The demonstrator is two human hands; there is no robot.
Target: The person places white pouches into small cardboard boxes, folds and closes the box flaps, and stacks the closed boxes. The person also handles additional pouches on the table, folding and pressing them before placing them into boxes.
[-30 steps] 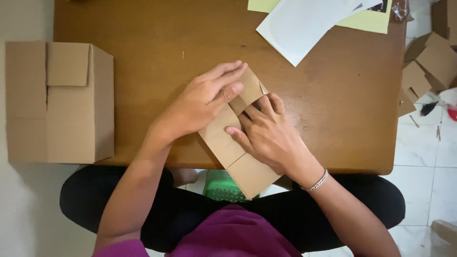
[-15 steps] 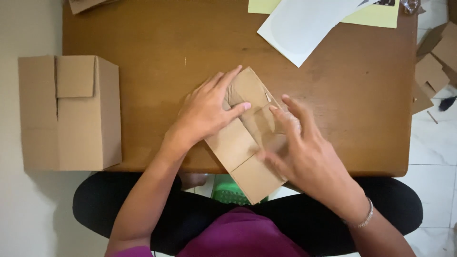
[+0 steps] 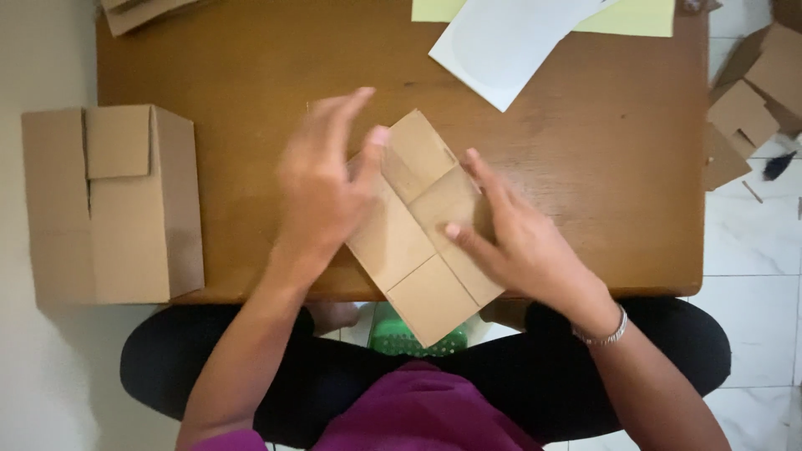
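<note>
left hand (image 3: 322, 179) has lifted off flat cardboard box (image 3: 422, 225), fingers spread | right hand (image 3: 518, 238) still presses it flat on surface (image 3: 251, 67) | flaps now exposed

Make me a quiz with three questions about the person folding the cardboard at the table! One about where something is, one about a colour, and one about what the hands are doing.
1. Where is the big cardboard box?
A. at the table's left edge
B. on the person's lap
C. under the white paper

2. What colour is the sheet under the white paper?
A. red
B. pale yellow
C. black

3. What are the hands doing with the small cardboard piece?
A. resting far from it
B. lifting it overhead
C. touching it on the table

Answers:
1. A, it sits past the wooden table on the left.
2. B, the yellow sheet peeks out at the top edge.
3. C, the left hand and right hand both lie against it, fingers spread.
</note>
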